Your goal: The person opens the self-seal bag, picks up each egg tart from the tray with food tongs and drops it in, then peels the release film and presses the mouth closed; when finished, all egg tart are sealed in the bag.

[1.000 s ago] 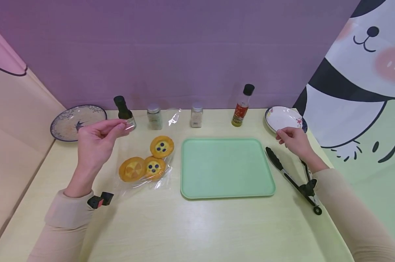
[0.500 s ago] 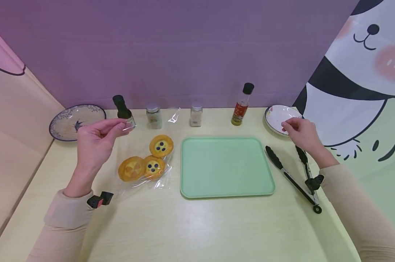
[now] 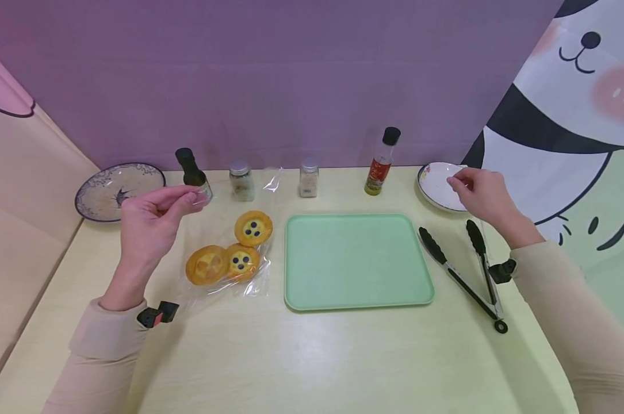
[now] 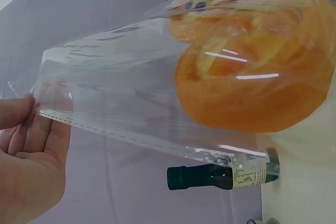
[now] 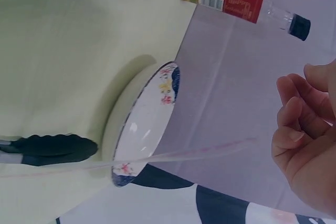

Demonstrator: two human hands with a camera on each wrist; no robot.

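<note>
My left hand (image 3: 148, 230) pinches the edge of a clear plastic bag (image 4: 115, 77) between thumb and fingers. Inside the bag are a plain round tart (image 3: 207, 265) and two tarts with dark blue dots, one above (image 3: 253, 229) and one beside it (image 3: 242, 261). The right hand (image 3: 482, 192) is raised near a white floral plate (image 3: 438, 187), thumb and forefinger close together. A thin pale strip (image 5: 205, 152) trails close to this hand, and appears pinched in it; the contact itself is not clear. Black-tipped tongs (image 3: 472, 294) lie spread below that hand.
A green tray (image 3: 358, 261) lies mid-table. Along the back stand a green-capped bottle (image 3: 190, 167), two small jars (image 3: 242, 183), (image 3: 309, 179) and a red-labelled bottle (image 3: 379, 169). A blue-rimmed oval plate (image 3: 102, 192) leans at the far left.
The right hand has moved up and slightly right, away from the tongs, uncovering more of them. The left hand keeps its place on the bag. The head view has shifted slightly.
</note>
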